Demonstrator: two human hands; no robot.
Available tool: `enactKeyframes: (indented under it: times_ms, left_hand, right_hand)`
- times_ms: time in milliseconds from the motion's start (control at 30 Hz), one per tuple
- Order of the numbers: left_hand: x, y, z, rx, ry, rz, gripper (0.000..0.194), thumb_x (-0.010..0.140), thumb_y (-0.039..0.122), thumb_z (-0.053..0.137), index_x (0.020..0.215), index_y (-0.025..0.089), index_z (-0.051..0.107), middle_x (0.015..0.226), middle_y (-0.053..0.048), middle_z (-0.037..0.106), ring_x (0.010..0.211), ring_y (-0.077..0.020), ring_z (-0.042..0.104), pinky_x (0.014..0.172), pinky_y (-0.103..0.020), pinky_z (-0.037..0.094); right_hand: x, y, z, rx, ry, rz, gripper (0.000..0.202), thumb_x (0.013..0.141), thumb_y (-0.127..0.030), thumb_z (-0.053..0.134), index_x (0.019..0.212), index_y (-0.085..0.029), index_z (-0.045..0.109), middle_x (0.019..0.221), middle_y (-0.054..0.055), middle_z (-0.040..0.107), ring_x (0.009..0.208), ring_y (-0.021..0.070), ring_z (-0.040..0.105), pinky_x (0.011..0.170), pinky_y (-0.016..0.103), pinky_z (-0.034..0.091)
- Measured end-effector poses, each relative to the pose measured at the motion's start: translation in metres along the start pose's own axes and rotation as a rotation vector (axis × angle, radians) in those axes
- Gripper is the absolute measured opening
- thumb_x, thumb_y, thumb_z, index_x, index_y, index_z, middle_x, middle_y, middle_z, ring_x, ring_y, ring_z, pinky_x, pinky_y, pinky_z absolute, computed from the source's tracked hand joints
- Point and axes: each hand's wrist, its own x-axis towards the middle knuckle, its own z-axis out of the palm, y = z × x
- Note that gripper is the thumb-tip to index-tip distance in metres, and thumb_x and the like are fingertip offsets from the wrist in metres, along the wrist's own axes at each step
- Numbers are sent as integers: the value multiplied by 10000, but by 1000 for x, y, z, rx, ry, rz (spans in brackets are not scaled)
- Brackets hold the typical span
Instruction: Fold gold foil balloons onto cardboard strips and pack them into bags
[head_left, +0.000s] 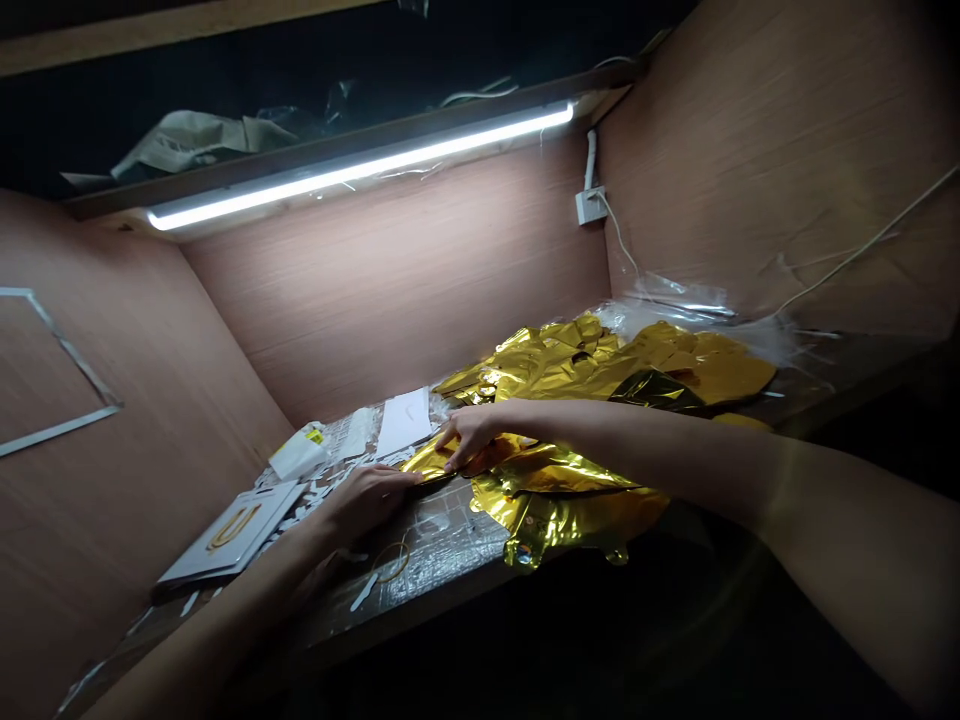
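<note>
A flat gold foil balloon [429,462] lies partly folded on the bench in front of me. At its near left end, the fingers of my left hand [373,492] are closed on the foil edge. My right hand [478,432] reaches across from the right, thumb and forefinger bent down onto the same foil, gripping it. Under my right forearm, more gold foil balloons [570,515] spread to the bench's front edge. A larger heap of gold foil [562,365] lies behind that arm.
White cards [232,530], the top one with a gold U shape, are stacked left. A white sheet [405,420] and paper strips lie behind my hands. A rubber band [391,562] is near the front edge. A tube light [367,165] and socket box [591,206] are above.
</note>
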Motion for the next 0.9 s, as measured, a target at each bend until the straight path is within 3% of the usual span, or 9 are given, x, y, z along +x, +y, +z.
enactKeyframes:
  times_ms: [133,200,333,467,600,667,767,900]
  left_hand:
    - [7,-4,-3,53,-13,-38,349,950,177,518,1170,246,780,982,-63,799,843,-200,739,819,-309,571]
    - [10,-5,-4,24,-24,-60,322,944,185,531,1128,246,789,952,-55,798,818,-185,731,804,-297,562]
    - [10,-8,-2,-144,5,-135,213,907,259,626,1008,224,811,930,-54,806,802,-181,741,766,-277,573]
    - [9,-14,-2,-412,97,-306,262,847,417,741,946,189,823,946,-81,812,814,-222,769,759,-310,616]
    - [25,-20,-7,-524,263,-370,282,798,437,805,895,173,833,905,-104,811,819,-253,774,799,-363,629]
    - [38,-23,-7,-623,222,-344,317,760,429,843,904,147,829,925,-127,808,850,-268,775,818,-375,628]
    - [54,-30,-2,-775,51,-296,422,693,429,891,985,133,820,995,-150,800,883,-282,775,843,-395,627]
    - [62,-38,8,-781,-113,-227,379,740,477,843,990,192,829,1008,-116,804,888,-277,770,882,-418,607]
  right_hand:
    - [4,3,-5,51,-54,19,698,616,-615,856,1233,-307,746,1026,-9,723,940,230,663,802,300,473]
    - [4,2,-6,37,-58,44,768,585,-622,864,1278,-320,724,1196,17,698,1086,277,642,867,328,476]
    - [4,0,-7,-26,-80,60,908,574,-642,859,1401,-340,636,1518,79,511,1355,364,487,1021,410,423]
    - [5,2,-6,-21,-99,39,925,586,-688,834,1418,-345,620,1514,63,529,1328,353,523,1024,402,433]
    - [6,2,-5,-11,-99,16,877,601,-662,840,1392,-340,643,1498,48,552,1343,329,511,1049,377,419]
    - [6,2,-4,-29,-92,13,858,615,-649,838,1391,-342,641,1517,54,534,1366,328,489,1073,387,397]
    - [6,4,-4,-24,-76,3,816,608,-637,846,1343,-326,678,1450,47,591,1314,315,534,1029,360,420]
    - [7,7,-3,17,-102,3,771,605,-615,857,1305,-331,702,1255,1,698,1133,264,638,905,296,462]
